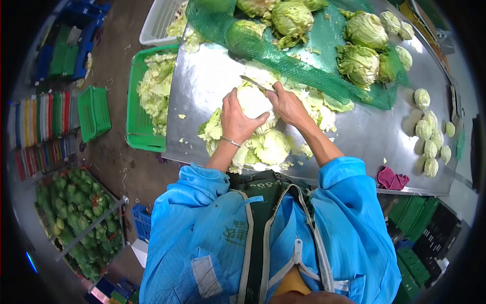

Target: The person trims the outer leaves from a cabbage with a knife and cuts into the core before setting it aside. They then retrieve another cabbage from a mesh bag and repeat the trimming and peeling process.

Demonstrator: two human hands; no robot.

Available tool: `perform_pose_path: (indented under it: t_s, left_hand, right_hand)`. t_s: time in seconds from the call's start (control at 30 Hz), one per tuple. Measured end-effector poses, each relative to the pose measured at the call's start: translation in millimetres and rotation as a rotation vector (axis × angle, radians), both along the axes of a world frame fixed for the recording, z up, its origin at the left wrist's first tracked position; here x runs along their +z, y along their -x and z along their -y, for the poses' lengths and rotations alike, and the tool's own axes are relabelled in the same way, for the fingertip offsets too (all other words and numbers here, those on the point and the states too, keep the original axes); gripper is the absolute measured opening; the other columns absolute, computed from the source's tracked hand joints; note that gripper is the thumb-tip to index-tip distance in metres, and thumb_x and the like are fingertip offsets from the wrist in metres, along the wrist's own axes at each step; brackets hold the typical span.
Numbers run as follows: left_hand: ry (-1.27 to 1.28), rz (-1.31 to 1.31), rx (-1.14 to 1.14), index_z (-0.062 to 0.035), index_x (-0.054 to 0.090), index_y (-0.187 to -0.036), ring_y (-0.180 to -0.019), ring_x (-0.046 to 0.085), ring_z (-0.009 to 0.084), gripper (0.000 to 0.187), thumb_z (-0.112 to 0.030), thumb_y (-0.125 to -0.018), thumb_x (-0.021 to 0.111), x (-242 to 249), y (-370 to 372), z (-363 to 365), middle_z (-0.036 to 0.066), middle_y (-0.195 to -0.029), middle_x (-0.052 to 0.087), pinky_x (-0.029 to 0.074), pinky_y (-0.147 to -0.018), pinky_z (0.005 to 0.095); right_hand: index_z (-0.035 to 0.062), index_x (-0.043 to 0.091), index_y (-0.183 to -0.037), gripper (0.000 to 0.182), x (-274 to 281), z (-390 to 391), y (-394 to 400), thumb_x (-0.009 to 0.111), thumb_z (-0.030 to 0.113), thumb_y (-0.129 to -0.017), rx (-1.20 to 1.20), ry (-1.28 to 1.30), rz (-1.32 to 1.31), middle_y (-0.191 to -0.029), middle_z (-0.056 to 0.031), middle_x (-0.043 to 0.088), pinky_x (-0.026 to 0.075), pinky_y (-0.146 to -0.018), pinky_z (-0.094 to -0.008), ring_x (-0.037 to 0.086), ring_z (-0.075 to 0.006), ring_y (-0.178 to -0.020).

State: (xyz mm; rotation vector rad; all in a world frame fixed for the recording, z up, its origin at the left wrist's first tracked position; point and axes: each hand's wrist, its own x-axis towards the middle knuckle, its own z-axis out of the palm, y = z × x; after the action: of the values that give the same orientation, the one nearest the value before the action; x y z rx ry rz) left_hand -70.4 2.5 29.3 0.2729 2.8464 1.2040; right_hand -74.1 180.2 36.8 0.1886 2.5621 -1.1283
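My left hand (pixel 237 120) cups the near-left side of a pale, trimmed cabbage head (pixel 254 103), thumb and fingers pressed around it. In my right hand (pixel 288 105) is a knife (pixel 251 81), its blade reaching leftward over the far side of the cabbage. The right fingers are closed on the handle, which is mostly hidden. Loose cabbage leaves (pixel 271 148) lie beneath and around both hands on the metal table (pixel 202 76). Beyond them, a green mesh net (pixel 283 65) lies among untrimmed cabbages (pixel 292 20).
Small trimmed heads (pixel 425 126) and a maroon cloth (pixel 392 178) lie on the table's right side. A green crate (pixel 130 121) of leaves and a white crate (pixel 154 25) stand at the left edge. Further left are a green basket (pixel 94 114) and a cage of green vegetables (pixel 76 223).
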Motion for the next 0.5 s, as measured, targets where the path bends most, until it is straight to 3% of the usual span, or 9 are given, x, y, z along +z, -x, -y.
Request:
perform_pose_path:
  t_s: [0.1, 0.13, 0.27, 0.4, 0.5]
  left_hand:
    - [0.120, -0.195, -0.220, 0.0072, 0.033, -0.135, -0.113, 0.049, 0.0396, 0.101, -0.032, -0.058, 0.085, 4, -16, 12, 0.025, -0.122, 0.047, 0.041, -0.100, 0.0432]
    - [0.058, -0.173, -0.249, 0.0045, 0.030, -0.138, -0.122, 0.043, 0.0396, 0.106, -0.036, -0.057, 0.085, -1, -22, 22, 0.027, -0.131, 0.041, 0.038, -0.104, 0.0428]
    - [-0.106, 0.068, -0.314, 0.0079, 0.027, -0.140, -0.127, 0.041, 0.0396, 0.109, -0.039, -0.060, 0.084, -7, 3, 80, 0.030, -0.135, 0.040, 0.035, -0.108, 0.0427]
    - [-0.131, 0.248, -0.031, 0.0099, 0.025, -0.140, -0.128, 0.040, 0.0402, 0.110, -0.041, -0.063, 0.085, 10, -14, 101, 0.031, -0.135, 0.038, 0.034, -0.108, 0.0431]
    - [-0.144, 0.185, 0.224, 0.0088, 0.025, -0.140, -0.127, 0.038, 0.0400, 0.108, -0.040, -0.063, 0.085, -11, -44, 59, 0.030, -0.135, 0.036, 0.032, -0.108, 0.0438]
  right_hand:
    - [-0.0023, 0.048, -0.108, 0.042, -67, -25, 11, 0.041, 0.037, -0.097, -0.253, -0.011, -0.029, -0.093, -0.0357, 0.061, 0.045, -0.081, -0.0523, 0.059, -0.0499, -0.090]
    - [-0.0045, 0.049, -0.112, 0.046, -63, -25, 11, 0.041, 0.039, -0.097, -0.242, 0.017, -0.012, -0.100, -0.0371, 0.060, 0.044, -0.086, -0.0509, 0.058, -0.0498, -0.097]
    - [-0.0045, 0.047, -0.115, 0.048, -60, -20, -16, 0.040, 0.040, -0.098, -0.334, 0.117, -0.043, -0.099, -0.0364, 0.060, 0.044, -0.085, -0.0501, 0.058, -0.0502, -0.097]
    - [0.0012, 0.046, -0.116, 0.038, -27, 2, -74, 0.041, 0.035, -0.099, -0.450, 0.170, -0.076, -0.084, -0.0330, 0.061, 0.044, -0.074, -0.0505, 0.058, -0.0500, -0.082]
    - [0.0028, 0.047, -0.115, 0.034, -29, 14, -108, 0.041, 0.033, -0.100, -0.471, 0.167, -0.207, -0.074, -0.0271, 0.062, 0.046, -0.067, -0.0488, 0.061, -0.0435, -0.071]
